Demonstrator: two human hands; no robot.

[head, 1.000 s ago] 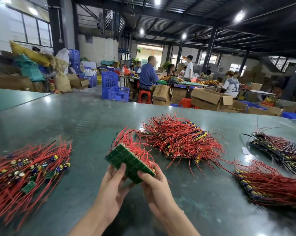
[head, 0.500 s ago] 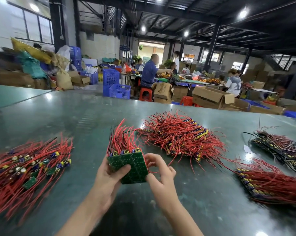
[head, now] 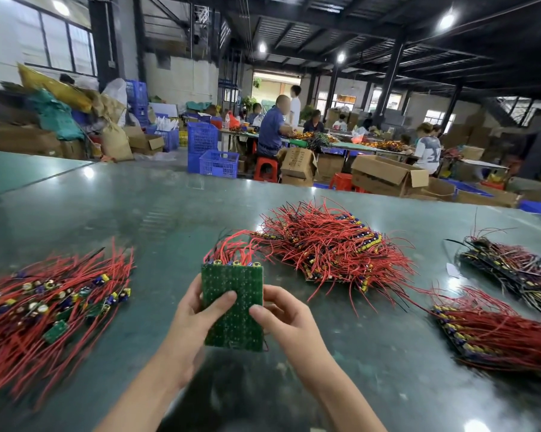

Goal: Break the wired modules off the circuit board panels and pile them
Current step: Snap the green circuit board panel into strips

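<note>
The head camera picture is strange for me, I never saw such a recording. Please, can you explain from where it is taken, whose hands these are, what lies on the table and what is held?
There is no machine here. The picture comes from a wide-angle camera worn on a person's head, looking forward and down, so the two bare arms are the wearer's own. The left hand and the right hand both grip a green circuit board panel, its bare solder side facing the camera and red wires sticking out beyond its far edge. On the green table lie heaps of red-wired parts: a loose pile of modules on the left, one heap straight ahead, and two stacks on the right. Behind, other people work at other tables.
</note>
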